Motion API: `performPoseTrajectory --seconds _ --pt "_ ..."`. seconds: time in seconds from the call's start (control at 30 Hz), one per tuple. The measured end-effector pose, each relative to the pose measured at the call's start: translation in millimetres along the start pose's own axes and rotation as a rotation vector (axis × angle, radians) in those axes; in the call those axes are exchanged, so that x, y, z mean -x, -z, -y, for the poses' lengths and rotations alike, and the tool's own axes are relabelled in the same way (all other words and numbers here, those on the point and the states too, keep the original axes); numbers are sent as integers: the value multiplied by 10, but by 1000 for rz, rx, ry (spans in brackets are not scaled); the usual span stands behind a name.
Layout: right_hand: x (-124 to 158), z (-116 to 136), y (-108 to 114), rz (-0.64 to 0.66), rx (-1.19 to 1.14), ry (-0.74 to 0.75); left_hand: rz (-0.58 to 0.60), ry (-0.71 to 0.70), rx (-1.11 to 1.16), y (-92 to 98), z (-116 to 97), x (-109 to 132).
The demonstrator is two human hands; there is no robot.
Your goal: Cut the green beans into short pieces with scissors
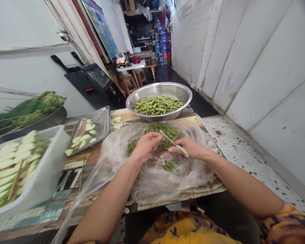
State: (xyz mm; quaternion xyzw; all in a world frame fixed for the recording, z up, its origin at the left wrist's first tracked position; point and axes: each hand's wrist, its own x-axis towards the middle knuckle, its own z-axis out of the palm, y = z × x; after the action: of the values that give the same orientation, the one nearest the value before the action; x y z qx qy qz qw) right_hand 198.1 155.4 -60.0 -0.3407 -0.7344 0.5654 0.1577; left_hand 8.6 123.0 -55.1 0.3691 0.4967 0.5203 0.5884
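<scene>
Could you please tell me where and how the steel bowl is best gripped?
Probably the rim of the bowl, at left and right, coming in from both sides: it stands upright, its wide rim flares outward, and pods cover its bottom.

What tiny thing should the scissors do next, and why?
Maybe one careful snip: the right hand holds the scissors with their tips beside the left hand, which seems to pinch something small, too hidden to tell, above green pods on the plastic bag.

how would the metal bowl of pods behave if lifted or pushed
The metal bowl is probably stiff, judging by its shiny metal wall. The green pods inside likely add weight and, lying loose, may shift if it tilts.
</scene>
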Motion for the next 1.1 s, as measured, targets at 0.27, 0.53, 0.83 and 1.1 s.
performPoseTrajectory --seconds 0.27,0.53,0.83,1.1 --pt "-33 82 36 -206 -112 -49 11 69 252 55 -97 -30" --pt "-33 46 62 -204 -125 -13 98 -275 -827 19 121 -6" --pt "-42 7 72 -156 -28 -20 183 -422 -998 39 163 -40" --pt "-24 2 51 -11 15 -60 -80 -67 -314 52 50 -35"
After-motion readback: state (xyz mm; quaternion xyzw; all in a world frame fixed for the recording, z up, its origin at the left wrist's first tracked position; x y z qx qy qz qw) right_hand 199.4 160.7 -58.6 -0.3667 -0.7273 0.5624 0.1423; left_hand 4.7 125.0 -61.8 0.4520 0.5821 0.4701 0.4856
